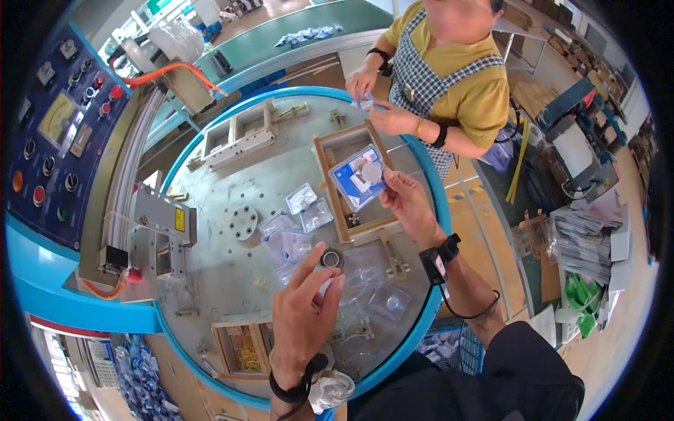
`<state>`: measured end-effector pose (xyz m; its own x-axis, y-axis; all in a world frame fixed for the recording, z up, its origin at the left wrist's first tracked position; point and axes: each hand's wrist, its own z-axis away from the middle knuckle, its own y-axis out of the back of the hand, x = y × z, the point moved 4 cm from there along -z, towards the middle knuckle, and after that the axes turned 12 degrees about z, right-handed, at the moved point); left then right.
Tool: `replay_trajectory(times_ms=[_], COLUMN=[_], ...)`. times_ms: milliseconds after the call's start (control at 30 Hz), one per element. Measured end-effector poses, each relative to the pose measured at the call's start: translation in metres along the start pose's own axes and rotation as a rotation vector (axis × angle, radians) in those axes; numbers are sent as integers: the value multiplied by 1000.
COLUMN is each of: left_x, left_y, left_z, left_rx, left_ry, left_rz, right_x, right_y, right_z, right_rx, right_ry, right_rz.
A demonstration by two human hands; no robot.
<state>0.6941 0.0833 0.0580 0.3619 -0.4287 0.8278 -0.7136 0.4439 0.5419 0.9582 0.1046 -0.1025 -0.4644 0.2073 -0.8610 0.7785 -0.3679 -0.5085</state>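
My right hand [407, 198] pinches the right edge of a blue and white printed card [348, 181] with a round, pale clear bulge on it. The card lies over a wooden-framed mould [330, 158] on the round turntable [210, 281]. Lower down, my left hand [303, 312] curls its thumb and index finger around a small round dark-rimmed piece [331, 259]; its lower part is hidden by the fingers. Clear plastic blister shells [298, 245] lie just beyond this hand, and more shells [390, 302] to its right.
A co-worker [449, 77] in a checked apron stands across the turntable, handling a small clear pack [365, 100]. A control panel [60, 133] and metal press arm [163, 214] are at left. Another wooden mould [221, 351] sits at the near edge. A green conveyor [253, 63] runs behind.
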Motion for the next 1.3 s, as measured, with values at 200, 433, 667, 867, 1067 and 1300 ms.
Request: replay_trajectory(times_ms=[200, 433, 667, 867, 1067, 1300], left_x=[8, 11, 7, 2, -5, -11], left_y=[2, -13, -10, -7, 1, 6], left_z=[-22, -51, -43, -39, -26, -15], left_rx=[48, -20, 2, 57, 63, 44], left_ry=[-154, -255, -208, -198, -126, -62], left_rz=[15, -24, 11, 17, 63, 41], right_x=[-12, -31, -31, -16, -14, -16], right_y=[-33, -55, -49, -48, -37, -37], right_z=[16, 46, 47, 30, 18, 11], right_rx=[-111, -272, -192, -153, -93, -127], right_ry=[2, 33, -17, -53, 3, 20], right_rz=[195, 373, 329, 55, -26, -84])
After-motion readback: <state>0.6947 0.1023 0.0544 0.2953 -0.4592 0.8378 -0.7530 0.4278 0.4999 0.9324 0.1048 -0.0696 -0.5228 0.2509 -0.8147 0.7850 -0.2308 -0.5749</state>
